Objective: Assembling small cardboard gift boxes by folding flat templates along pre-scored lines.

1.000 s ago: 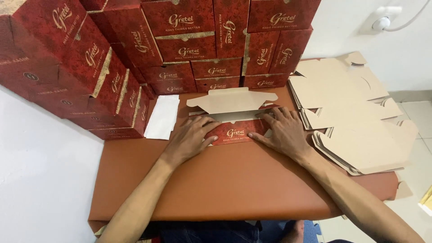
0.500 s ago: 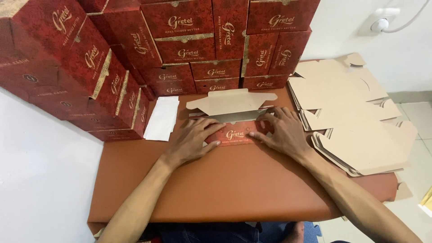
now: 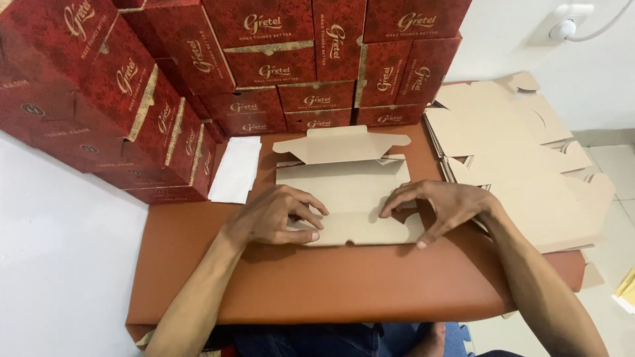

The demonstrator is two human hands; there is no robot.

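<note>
Carton blank point(image 3: 344, 188) | flat, long axis left-right | left hand point(image 3: 274, 217), right hand point(image 3: 440, 206) pressing

Under your hands lies a flat cardboard box blank point(image 3: 344, 192), plain tan side up, its tabbed flap pointing away from you. Behind it and to your left, dark red boxes with gold trim point(image 3: 278, 66) are stacked high. On your right sits a pile of tan unfolded blanks point(image 3: 516, 152)
</note>
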